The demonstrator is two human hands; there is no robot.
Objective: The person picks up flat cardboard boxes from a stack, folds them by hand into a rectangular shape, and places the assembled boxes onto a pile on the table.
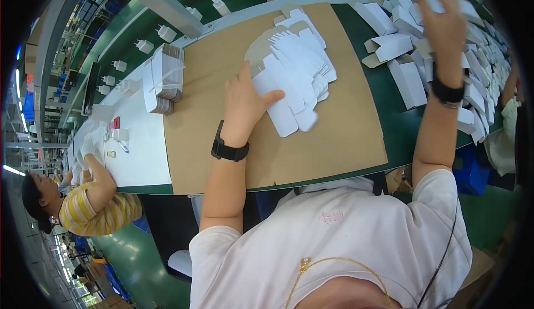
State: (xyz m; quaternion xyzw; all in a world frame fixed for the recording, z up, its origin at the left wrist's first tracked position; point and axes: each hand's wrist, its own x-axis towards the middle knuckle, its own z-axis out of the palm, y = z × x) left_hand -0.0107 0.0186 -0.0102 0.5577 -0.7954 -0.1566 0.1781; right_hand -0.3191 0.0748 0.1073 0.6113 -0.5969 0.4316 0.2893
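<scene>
My left hand (245, 102) rests at the near left edge of a fanned stack of flat white carton blanks (300, 78). Its thumb lies on the top blanks and its forefinger stretches along their side, thumb and finger spread. The blanks lie on a brown cardboard sheet (339, 145). At the far right, my right hand (446, 31) is raised over a heap of small folded white boxes (409, 86). Its fingers are apart and slightly blurred, and nothing shows in them. Several boxes in the heap have open end flaps.
Another bundle of flat blanks (169, 72) stands on the sheet's left edge. White plug adapters (220, 6) line the green conveyor beyond a metal rail. A co-worker in a yellow striped shirt (92, 206) works at the left. A metal post (158, 0) rises at the far left.
</scene>
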